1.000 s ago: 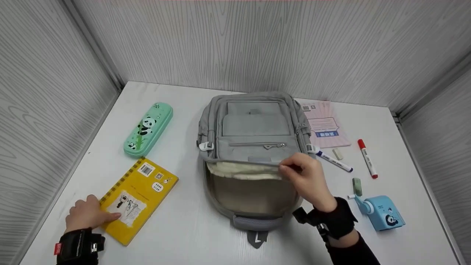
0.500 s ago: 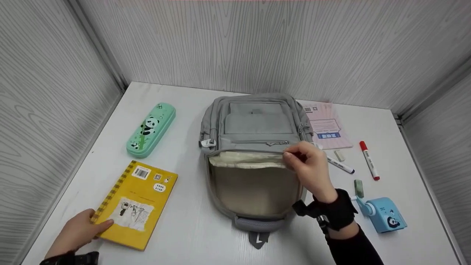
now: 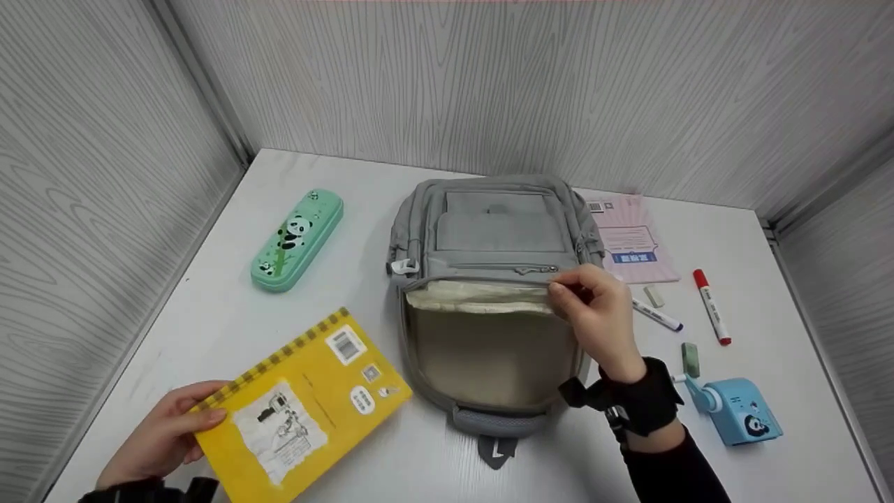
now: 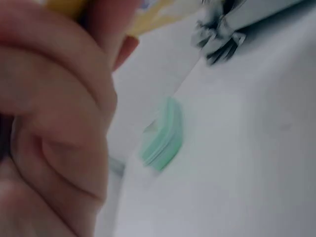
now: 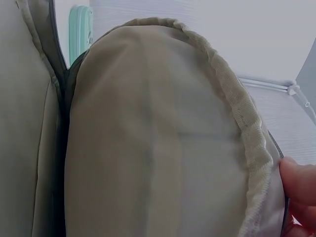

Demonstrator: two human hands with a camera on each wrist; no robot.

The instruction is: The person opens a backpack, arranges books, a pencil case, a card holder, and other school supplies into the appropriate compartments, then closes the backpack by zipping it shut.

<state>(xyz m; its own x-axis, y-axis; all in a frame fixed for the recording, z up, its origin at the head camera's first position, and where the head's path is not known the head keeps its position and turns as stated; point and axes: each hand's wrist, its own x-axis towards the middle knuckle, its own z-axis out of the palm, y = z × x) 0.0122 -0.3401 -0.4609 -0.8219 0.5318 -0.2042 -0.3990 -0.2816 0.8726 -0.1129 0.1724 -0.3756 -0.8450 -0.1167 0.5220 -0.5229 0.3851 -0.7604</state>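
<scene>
My left hand point(image 3: 167, 429) holds a yellow notebook point(image 3: 349, 440) by its checked spine edge, thumb on the cover. The notebook is tilted above the table, its far corner close to the backpack's rim. A grey backpack point(image 3: 499, 223) lies with its main compartment unzipped, and the beige lining point(image 3: 496, 356) shows. My right hand point(image 3: 597, 314) pinches the edge of the raised flap at the right side. In the right wrist view the flap's inner lining point(image 5: 158, 128) stands up, with the fingertips point(image 5: 298, 182) at its edge. Only part of the notebook shows in the left wrist view.
A green panda pencil case point(image 3: 297, 241) lies at the back left. Right of the backpack are a pink booklet point(image 3: 635, 241), a blue-capped marker point(image 3: 658, 314), a red marker point(image 3: 712, 307), two erasers point(image 3: 690, 359) and a blue panda pencil sharpener point(image 3: 744, 412). Walls enclose the table.
My left hand has picked the yellow notebook up off the table, turned it and brought it right toward the backpack. My right hand has raised the flap slightly and keeps its pinch.
</scene>
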